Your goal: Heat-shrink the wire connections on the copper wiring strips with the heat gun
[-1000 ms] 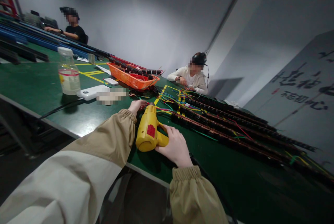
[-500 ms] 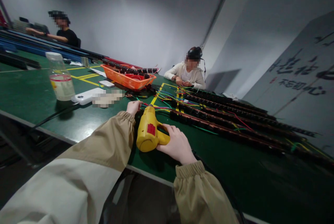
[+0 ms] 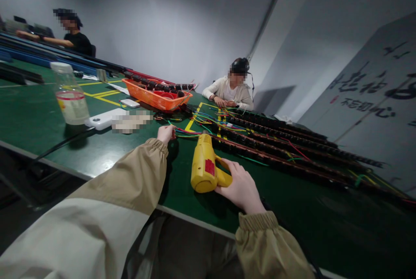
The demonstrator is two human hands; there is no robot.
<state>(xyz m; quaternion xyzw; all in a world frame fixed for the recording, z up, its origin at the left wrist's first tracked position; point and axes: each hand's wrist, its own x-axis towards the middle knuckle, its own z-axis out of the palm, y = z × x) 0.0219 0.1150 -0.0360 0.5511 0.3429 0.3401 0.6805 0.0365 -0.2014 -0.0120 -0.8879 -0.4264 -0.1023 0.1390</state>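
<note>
My right hand (image 3: 239, 183) is wrapped round the handle of a yellow heat gun (image 3: 204, 167), whose nozzle points away from me toward the coloured wires. To its left, my left hand (image 3: 166, 133) pinches the ends of several wires (image 3: 188, 132), among them red, blue and green ones. These wires run rightward past the nozzle to a long dark wiring harness (image 3: 247, 151) lying on the green table. How close the nozzle is to the wires is hard to judge.
An orange basket (image 3: 156, 99) of dark rolled parts stands beyond my left hand. A bottle (image 3: 69, 97), a white power bank (image 3: 107, 118) and a cable lie left. More harnesses (image 3: 312, 140) stretch right. One person (image 3: 229, 90) sits across the table, another (image 3: 78, 40) far left.
My right hand has moved the heat gun to the right, along the wires and away from my left hand. My left hand keeps its pinch on the wire ends. The view has shifted slightly.
</note>
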